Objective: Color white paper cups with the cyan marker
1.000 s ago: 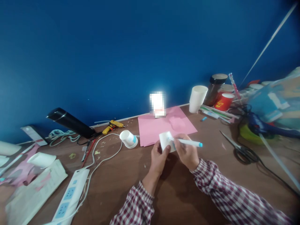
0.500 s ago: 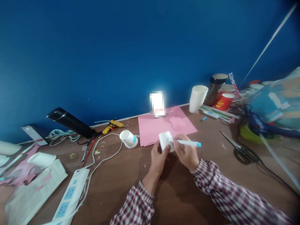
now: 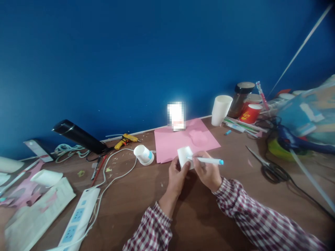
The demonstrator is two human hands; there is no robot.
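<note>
My left hand [image 3: 177,179] pinches a small white piece of paper or card [image 3: 183,154] between thumb and fingers, just above the brown table. In my right hand [image 3: 209,176] is a white marker with a light blue end [image 3: 210,160], gripped like a pen. The marker's tip meets the face of the white piece, or hovers very close to it; I cannot tell which. Behind both hands lie sheets of pink paper [image 3: 167,143], with a cut pink shape [image 3: 198,137] on top. A white paper cup [image 3: 143,155] stands to the left of my hands.
On the right lie black-handled scissors [image 3: 269,169] and a blue marker cap [image 3: 228,132]. Tall stacked cups [image 3: 221,109] and a red cup [image 3: 250,113] stand behind. Leftward are a yellow glue gun [image 3: 125,141], a white cable and a power strip [image 3: 78,219]. A blurred limb shows at the left edge.
The marker has shifted slightly left and down across the white piece, its tip now showing near my left thumb. My left hand holds almost still.
</note>
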